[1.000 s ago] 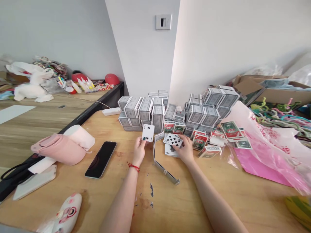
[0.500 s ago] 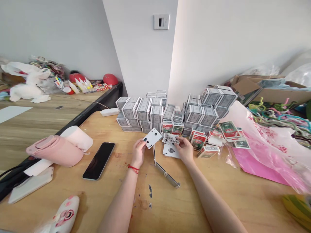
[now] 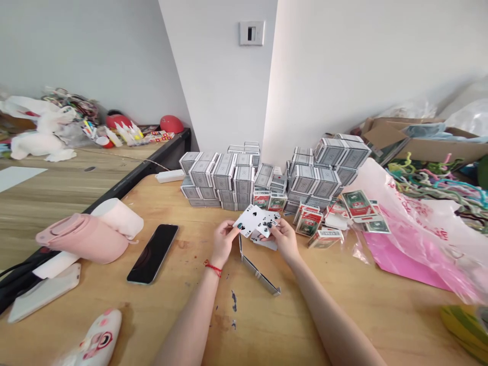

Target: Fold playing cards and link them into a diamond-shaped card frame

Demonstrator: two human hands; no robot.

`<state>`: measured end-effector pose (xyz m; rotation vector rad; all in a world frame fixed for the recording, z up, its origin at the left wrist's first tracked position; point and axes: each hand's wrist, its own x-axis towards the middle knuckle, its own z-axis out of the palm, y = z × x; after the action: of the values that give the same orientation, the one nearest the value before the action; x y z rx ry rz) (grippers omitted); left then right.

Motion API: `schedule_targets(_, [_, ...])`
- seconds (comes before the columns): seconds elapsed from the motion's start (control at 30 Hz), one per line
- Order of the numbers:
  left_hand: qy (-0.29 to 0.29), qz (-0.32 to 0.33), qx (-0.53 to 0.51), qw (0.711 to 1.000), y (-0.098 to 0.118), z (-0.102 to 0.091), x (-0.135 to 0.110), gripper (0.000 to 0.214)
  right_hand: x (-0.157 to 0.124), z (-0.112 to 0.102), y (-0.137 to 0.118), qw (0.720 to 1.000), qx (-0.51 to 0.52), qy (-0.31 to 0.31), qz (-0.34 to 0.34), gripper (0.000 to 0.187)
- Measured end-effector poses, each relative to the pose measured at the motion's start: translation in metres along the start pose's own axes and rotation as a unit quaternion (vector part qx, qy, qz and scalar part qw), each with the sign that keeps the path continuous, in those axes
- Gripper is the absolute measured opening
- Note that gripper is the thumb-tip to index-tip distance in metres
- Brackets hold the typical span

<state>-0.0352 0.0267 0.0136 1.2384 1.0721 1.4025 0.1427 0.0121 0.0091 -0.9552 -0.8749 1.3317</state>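
My left hand [image 3: 225, 241] pinches a two of spades playing card [image 3: 250, 217] at its lower left corner. Its face is turned up toward me. In my right hand [image 3: 284, 238] is an eight of clubs or spades [image 3: 271, 221]; the suit is too small to be sure. The two cards meet, overlapping at the middle. Beneath them another card [image 3: 269, 244] lies face up on the table, mostly covered. Just in front of my hands, a thin grey folded card strip [image 3: 259, 272] stands on its edge.
Stacked grey-backed card blocks [image 3: 224, 173] line the wall, with more stacks [image 3: 318, 178] to their right. Red and green card boxes [image 3: 308, 221] lie nearby. A black phone [image 3: 153, 254] and a pink cup-like object [image 3: 82, 236] are at left, pink plastic sheeting [image 3: 404, 249] at right.
My hands have come together, bringing the two of spades right until it overlaps the card in my right hand. The right-hand card has lifted and now faces me more clearly.
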Motion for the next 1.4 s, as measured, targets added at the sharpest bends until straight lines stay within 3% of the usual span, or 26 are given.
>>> schedule_targets(0.13, [-0.004, 0.061, 0.074, 0.995, 0.0, 0.004, -0.003, 0.012, -0.009, 0.012, -0.002, 0.995, 0.024, -0.086, 0.049, 0.036])
schedule_targets(0.27, [0.006, 0.082, 0.139, 0.987, 0.004, 0.008, -0.006, 0.015, -0.015, 0.017, -0.005, 0.991, 0.005, -0.118, 0.062, 0.045])
schedule_targets(0.4, [-0.018, 0.1, 0.18, 0.978, 0.007, 0.007, -0.008, 0.013, -0.012, 0.015, -0.002, 0.995, -0.033, -0.089, 0.038, 0.035])
schedule_targets(0.53, [-0.035, 0.09, 0.155, 0.983, 0.008, 0.007, -0.01, 0.003, -0.008, 0.006, 0.003, 0.997, -0.059, -0.037, 0.016, 0.03])
schedule_targets(0.63, [-0.019, 0.072, 0.127, 0.989, 0.009, 0.009, -0.011, 0.02, -0.006, 0.0, 0.003, 0.998, -0.062, -0.026, 0.011, 0.03])
schedule_targets(0.87, [-0.039, 0.136, 0.184, 0.973, 0.017, 0.011, -0.013, 0.009, -0.011, 0.004, 0.0, 0.999, -0.033, -0.005, 0.009, 0.029])
schedule_targets(1.07, [-0.055, 0.127, 0.164, 0.977, 0.021, 0.009, -0.016, 0.015, -0.026, 0.016, 0.005, 0.999, -0.019, -0.01, 0.034, 0.028])
schedule_targets(1.27, [-0.043, 0.113, 0.153, 0.981, 0.019, 0.001, -0.013, 0.017, -0.029, 0.021, 0.005, 0.988, -0.059, -0.093, 0.107, 0.035])
schedule_targets(1.4, [-0.037, 0.117, 0.16, 0.979, 0.017, 0.0, -0.011, 0.018, -0.02, 0.016, 0.007, 0.99, -0.089, -0.085, 0.071, 0.035])
